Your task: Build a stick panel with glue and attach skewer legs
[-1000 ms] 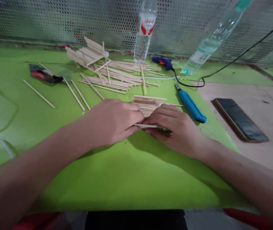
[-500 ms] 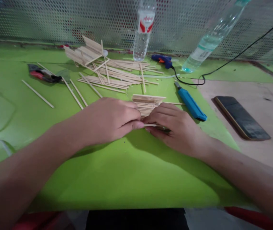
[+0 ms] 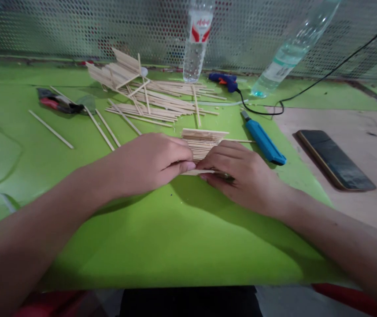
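My left hand (image 3: 152, 163) and my right hand (image 3: 241, 174) meet over the green mat (image 3: 162, 237), fingers pinched together on a thin wooden stick (image 3: 197, 172) that lies flat between them. Just behind the stick sits a small panel of glued sticks (image 3: 203, 141), partly covered by both hands. The right hand presses down with its fingers closed over the stick's right end.
A pile of loose sticks (image 3: 162, 103) and a stick frame (image 3: 119, 72) lie further back. A blue utility knife (image 3: 263, 141), a blue glue gun (image 3: 223, 80) with cable, red pliers (image 3: 56, 103), two water bottles (image 3: 197, 42) and a phone (image 3: 335, 159) surround them. A perforated metal wall (image 3: 59, 26) closes the back.
Both hands stay pinched on the stick. The left hand's fingers have slid slightly to the right along it; the view has shifted a little.
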A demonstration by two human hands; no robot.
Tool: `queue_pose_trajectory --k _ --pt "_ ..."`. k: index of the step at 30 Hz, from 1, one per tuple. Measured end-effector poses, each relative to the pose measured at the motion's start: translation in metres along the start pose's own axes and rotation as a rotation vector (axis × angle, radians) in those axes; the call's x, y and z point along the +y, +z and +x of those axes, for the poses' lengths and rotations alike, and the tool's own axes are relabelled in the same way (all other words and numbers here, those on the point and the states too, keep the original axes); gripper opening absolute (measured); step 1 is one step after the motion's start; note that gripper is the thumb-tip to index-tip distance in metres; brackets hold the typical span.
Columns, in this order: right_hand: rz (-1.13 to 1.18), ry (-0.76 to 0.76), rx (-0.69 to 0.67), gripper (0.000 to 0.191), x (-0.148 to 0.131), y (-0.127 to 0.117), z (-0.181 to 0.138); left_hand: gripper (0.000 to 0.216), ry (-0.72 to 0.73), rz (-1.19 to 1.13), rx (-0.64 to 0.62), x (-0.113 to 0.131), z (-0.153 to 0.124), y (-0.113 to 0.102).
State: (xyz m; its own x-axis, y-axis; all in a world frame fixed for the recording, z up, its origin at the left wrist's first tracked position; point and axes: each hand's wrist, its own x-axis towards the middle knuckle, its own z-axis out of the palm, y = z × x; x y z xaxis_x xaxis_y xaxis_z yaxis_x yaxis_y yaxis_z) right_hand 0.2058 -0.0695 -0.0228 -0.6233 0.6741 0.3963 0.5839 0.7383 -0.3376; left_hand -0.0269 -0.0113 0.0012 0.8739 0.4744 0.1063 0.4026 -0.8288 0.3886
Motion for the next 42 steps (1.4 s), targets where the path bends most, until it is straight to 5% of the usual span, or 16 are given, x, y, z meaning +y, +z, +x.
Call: queue_pose_trajectory --k 15,42 --pt "-0.022 -0.005 0.001 0.012 -0.001 -0.001 -0.001 0.021 -0.034 0.202 -0.048 0.015 0.003 0.005" --pt "-0.037 0.091 -0.029 0.007 -0.001 -0.003 -0.003 0.021 -0.005 0.2 0.015 0.015 0.005 0.015"
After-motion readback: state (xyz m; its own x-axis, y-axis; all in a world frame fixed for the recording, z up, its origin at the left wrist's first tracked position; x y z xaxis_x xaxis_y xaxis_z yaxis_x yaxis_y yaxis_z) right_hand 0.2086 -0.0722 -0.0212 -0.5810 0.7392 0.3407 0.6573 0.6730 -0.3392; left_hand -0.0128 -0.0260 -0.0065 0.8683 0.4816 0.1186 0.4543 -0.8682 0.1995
